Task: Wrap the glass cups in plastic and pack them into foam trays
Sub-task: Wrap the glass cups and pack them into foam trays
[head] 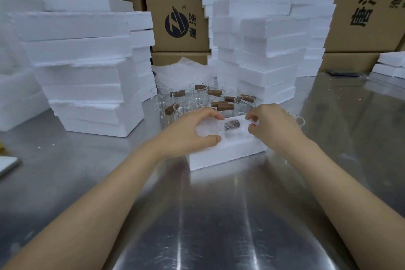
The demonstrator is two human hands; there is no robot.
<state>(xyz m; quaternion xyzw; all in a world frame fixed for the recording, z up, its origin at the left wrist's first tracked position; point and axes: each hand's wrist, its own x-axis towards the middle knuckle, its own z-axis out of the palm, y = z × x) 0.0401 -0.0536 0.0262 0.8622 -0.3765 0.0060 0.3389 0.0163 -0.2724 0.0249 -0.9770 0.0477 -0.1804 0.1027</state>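
Observation:
A white foam tray (225, 154) lies on the steel table in front of me. A plastic-wrapped glass cup (209, 127) with a brown handle (231, 125) lies in it. My left hand (192, 131) grips the wrapped cup body from the left, thumb at the near side. At the tray's right end my right hand (271, 126) has curled fingers touching the foam or the wrap; what it holds is hidden. Behind the tray stand several bare glass cups (198, 99) with brown handles.
Tall stacks of foam trays stand at left (87, 72) and back right (267, 50). A pile of bubble wrap (182, 72) lies behind the cups. Cardboard boxes (175, 6) line the back. Another glass (299, 119) sits right of my right hand. Bare steel table (208, 215) lies near me.

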